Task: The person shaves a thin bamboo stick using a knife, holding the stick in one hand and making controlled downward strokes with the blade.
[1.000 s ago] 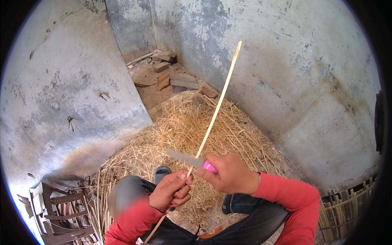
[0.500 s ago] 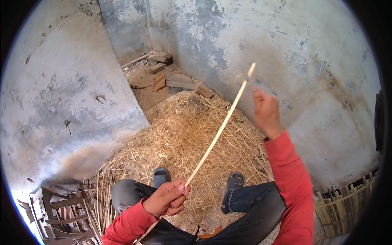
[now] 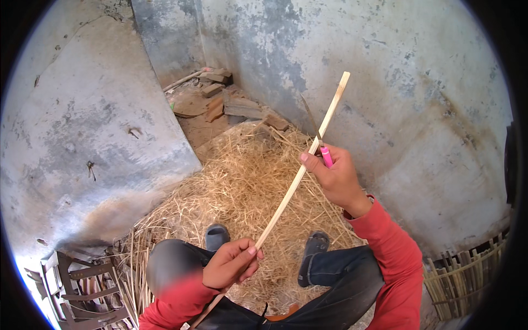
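Note:
A long pale strip (image 3: 285, 202), like split bamboo, slants from my lap up to the far right. Its lower part is in my left hand (image 3: 234, 264), the fingers closed around it above my lap. My right hand (image 3: 336, 177) is closed on a knife (image 3: 326, 157) with a pink handle and a thin, narrow blade. The blade crosses the strip and points up and to the left. My right thumb rests against the strip just below the blade. Part of the handle is hidden in my fist.
Shavings (image 3: 247, 176) cover the floor between my slippered feet. Bricks and broken slabs (image 3: 242, 107) lie in the far corner. Worn walls (image 3: 396, 82) stand close ahead and at the left. A wooden frame (image 3: 91, 286) is at the lower left, a slatted basket (image 3: 456, 283) at the lower right.
My right hand has come down and left, from beyond the strip's upper part onto the strip. The knife now shows plainly across it. My left hand has shifted slightly right.

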A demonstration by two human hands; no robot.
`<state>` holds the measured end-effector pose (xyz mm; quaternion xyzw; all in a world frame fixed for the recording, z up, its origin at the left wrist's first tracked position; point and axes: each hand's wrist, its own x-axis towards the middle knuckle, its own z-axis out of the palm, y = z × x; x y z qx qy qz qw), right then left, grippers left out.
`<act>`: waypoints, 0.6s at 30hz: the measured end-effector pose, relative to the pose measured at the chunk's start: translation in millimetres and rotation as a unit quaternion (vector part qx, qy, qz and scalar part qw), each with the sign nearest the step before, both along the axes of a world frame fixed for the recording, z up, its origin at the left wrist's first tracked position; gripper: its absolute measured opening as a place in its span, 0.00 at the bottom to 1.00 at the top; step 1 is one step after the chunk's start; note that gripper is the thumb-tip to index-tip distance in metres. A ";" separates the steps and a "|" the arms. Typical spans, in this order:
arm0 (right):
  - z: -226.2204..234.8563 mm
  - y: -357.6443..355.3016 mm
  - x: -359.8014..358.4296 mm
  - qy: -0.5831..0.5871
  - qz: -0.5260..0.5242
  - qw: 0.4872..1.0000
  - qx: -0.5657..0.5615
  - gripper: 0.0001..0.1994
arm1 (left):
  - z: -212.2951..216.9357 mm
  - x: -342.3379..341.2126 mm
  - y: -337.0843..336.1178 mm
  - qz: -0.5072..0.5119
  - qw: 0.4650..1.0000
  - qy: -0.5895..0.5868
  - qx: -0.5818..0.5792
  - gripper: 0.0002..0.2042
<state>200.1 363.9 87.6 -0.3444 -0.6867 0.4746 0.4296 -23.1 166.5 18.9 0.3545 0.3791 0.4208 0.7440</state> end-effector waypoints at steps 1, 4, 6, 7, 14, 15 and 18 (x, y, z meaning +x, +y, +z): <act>1.8 -2.3 -1.5 0.001 0.001 1.000 -0.001 0.10 | -0.1 4.5 1.0 0.029 0.999 0.031 0.028 0.11; 7.3 -13.6 -5.8 -0.035 0.003 0.999 -0.012 0.10 | 16.4 22.9 8.1 0.137 0.987 0.056 0.069 0.16; 6.7 -25.9 -11.8 -0.094 0.034 0.995 0.004 0.13 | 10.6 19.0 11.7 0.124 0.989 0.044 0.064 0.19; 4.5 -31.4 -15.9 -0.092 0.036 0.995 0.004 0.13 | 8.5 16.7 12.9 0.110 0.991 0.035 0.061 0.22; -20.8 -66.9 -27.5 -0.242 0.087 0.932 0.254 0.23 | 7.1 14.5 17.3 0.165 0.983 -0.040 0.066 0.21; -24.5 -72.6 -30.1 -0.268 0.099 0.917 0.279 0.24 | 5.5 13.9 17.2 0.169 0.982 -0.066 0.052 0.21; -34.6 -75.9 -34.0 -0.250 0.107 0.903 0.333 0.24 | 5.9 9.0 14.4 0.173 0.980 -0.089 0.036 0.21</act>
